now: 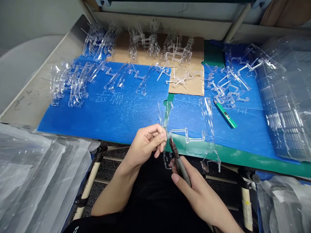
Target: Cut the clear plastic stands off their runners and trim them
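A clear plastic moulding is pinched in my left hand (151,141) just over the table's front edge. It has two long curved pieces joined by a stepped sprue (186,134); the right-hand piece (209,129) hangs out to the side. My right hand (191,187) is closed around the grey handles of a pair of cutting pliers (181,168). The dark jaws of the pliers touch or nearly touch the sprue where it meets the left piece, close to my left fingertips. Whether the jaws have closed on the plastic I cannot tell.
Clear curved parts (79,85) lie in rows at the left of the blue sheet (97,113), more on cardboard (187,89) behind. Loose sprues (228,87) and a green cutter knife (225,115) are at right, beside stacked clear trays (289,106). Plastic-wrapped bundles (36,171) flank the table.
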Tool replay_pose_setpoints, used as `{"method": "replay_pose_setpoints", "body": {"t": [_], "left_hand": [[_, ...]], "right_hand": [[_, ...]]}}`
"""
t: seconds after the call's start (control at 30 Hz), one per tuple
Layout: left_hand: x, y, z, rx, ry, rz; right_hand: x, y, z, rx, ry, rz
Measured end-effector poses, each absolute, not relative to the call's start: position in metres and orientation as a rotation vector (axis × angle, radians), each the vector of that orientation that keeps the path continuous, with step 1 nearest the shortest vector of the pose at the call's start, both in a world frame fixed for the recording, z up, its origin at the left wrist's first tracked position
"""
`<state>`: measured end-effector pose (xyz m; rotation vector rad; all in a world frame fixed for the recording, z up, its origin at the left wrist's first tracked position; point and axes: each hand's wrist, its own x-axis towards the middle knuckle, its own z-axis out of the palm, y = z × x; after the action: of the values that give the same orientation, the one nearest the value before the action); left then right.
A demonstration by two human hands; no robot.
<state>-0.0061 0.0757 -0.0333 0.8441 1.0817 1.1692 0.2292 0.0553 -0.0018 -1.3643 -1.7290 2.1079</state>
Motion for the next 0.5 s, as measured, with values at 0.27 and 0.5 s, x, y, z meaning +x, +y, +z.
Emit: {"method": "replay_pose_setpoints", "body": {"t": [0.27,0.5], "left_hand": [[-0.0037,0.0752,-0.0337,0.867,1.086,1.141],[-0.0048,0.0719,-0.0299,0.881,1.090,1.097]], "right_hand": [[0.2317,0.0577,-0.0039,-1.299,-1.731,2.129],[0.2350,0.0591,-0.0020,-1.248,-1.782,2.188]]}}
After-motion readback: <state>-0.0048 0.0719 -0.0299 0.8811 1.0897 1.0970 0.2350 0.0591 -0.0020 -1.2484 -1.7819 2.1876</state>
